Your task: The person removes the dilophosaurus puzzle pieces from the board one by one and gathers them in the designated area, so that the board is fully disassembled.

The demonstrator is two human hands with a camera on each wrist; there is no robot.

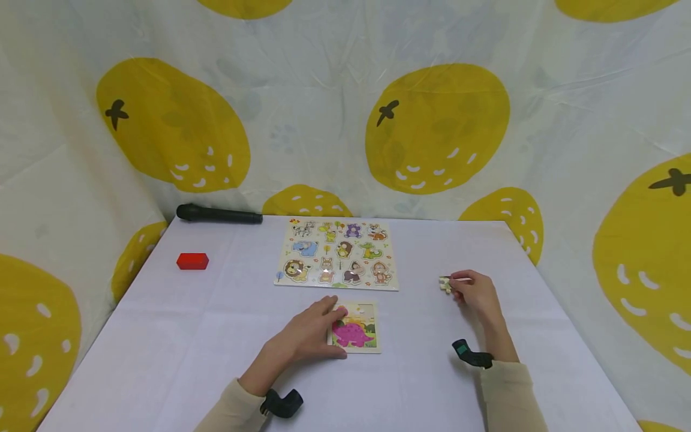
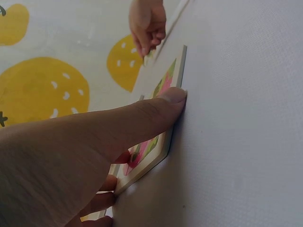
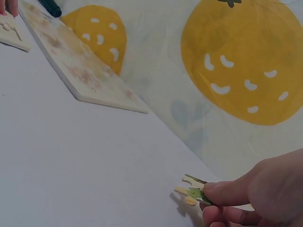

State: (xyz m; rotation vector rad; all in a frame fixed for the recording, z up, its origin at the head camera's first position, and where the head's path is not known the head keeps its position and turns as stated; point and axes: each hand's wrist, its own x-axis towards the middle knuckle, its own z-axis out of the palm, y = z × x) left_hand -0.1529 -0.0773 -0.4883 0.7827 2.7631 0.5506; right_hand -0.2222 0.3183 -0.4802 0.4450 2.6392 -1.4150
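A small square jigsaw puzzle (image 1: 353, 333) with a pink dinosaur lies in its pale tray at the front middle of the table. My left hand (image 1: 310, 331) holds that tray from the left, the thumb (image 2: 163, 106) along its near edge and fingertips at the far side. One finger reaches over the picture's upper left corner. Off to the right, my right hand (image 1: 477, 295) pinches a jigsaw piece (image 3: 194, 193) with green and cream on it, between thumb and fingers. In the head view this piece (image 1: 445, 284) is close over the white tablecloth.
A larger animal peg board (image 1: 337, 255) lies just behind the jigsaw. To the left are a red block (image 1: 192, 261) and a black microphone (image 1: 218, 214) near the back edge. A fruit-patterned curtain (image 1: 318, 108) hangs behind the white table (image 1: 227, 360).
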